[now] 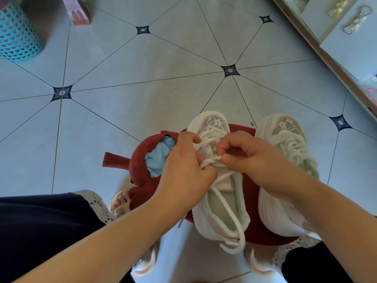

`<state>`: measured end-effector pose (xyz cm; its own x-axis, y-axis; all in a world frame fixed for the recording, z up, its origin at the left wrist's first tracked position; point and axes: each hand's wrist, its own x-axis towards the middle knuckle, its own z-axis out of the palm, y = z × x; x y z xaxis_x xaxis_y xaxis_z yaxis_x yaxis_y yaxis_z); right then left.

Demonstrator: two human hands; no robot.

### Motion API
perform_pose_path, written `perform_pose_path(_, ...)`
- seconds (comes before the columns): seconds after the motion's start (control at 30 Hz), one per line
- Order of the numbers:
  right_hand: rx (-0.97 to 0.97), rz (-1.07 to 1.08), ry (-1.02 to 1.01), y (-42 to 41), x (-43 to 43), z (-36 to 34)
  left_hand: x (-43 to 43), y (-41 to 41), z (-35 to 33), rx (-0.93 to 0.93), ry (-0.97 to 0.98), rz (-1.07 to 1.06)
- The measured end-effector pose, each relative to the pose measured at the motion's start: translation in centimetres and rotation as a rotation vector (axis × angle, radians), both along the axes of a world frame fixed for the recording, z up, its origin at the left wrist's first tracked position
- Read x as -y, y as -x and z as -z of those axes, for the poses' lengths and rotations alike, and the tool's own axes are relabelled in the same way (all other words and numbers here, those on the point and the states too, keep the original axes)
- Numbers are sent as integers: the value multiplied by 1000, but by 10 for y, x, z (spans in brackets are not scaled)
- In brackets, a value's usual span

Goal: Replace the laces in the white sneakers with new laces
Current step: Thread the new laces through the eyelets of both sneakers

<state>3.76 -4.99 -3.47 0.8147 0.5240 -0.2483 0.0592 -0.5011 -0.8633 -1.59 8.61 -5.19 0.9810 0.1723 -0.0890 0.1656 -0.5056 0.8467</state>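
Sneaker (222, 219) and second sneaker (275, 211) stand on a red stool (251, 190). Left hand (183, 172) and right hand (251, 158) each pinch the lace (211, 159) over the sneaker's upper eyelets, with loose ends trailing past the heel. Second sneaker appears fully laced. Probably remaining: final threading and tying.

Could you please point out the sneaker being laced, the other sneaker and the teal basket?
Sneaker being laced (216, 213): head view, on its insole.
Other sneaker (285, 125): head view, floral toe panel.
Teal basket (18, 35): head view, mesh wall.
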Motion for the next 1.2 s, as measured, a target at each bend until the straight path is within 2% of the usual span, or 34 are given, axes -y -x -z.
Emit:
perform_pose_path(0.1,-135,-45,-153,-2,10,-11,-7,-1,2,-25,-6,-92)
perform_pose_path(0.17,-51,-82,-71,-4,17,-18,-11,0,1,-38,-9,-138)
perform_pose_path(0.23,26,39,13,-5,21,-15,-8,4,-2,-42,7,-74)
perform_pose_path(0.3,22,185,40,-4,18,-9,-4,6,-5,-49,11,-32)
perform_pose_path(0.37,64,234,102,-4,14,-3,-3,5,-5,-33,-21,-13)
perform_pose_path(0.5,120,235,148,-7,7,-2,-4,1,-5,-43,-8,-2)
perform_pose_path(0.6,124,241,180,-9,3,2,-5,-6,-7,-71,153,-122)
perform_pose_path(0.67,85,242,152,-11,2,3,-8,-14,-6,-61,177,-188)
perform_pose_path(0.77,39,245,124,-12,2,6,-9,-21,-5,-93,116,-115)
perform_pose_path(0.9,41,208,138,-12,4,9,-12,-19,-3,-104,173,-22)
perform_pose_path(1.0,69,195,119,-12,3,13,-19,-18,-3,-103,279,-49)
perform_pose_path(1.2,173,177,162,-9,0,15,-15,-26,-2,-147,226,-99)
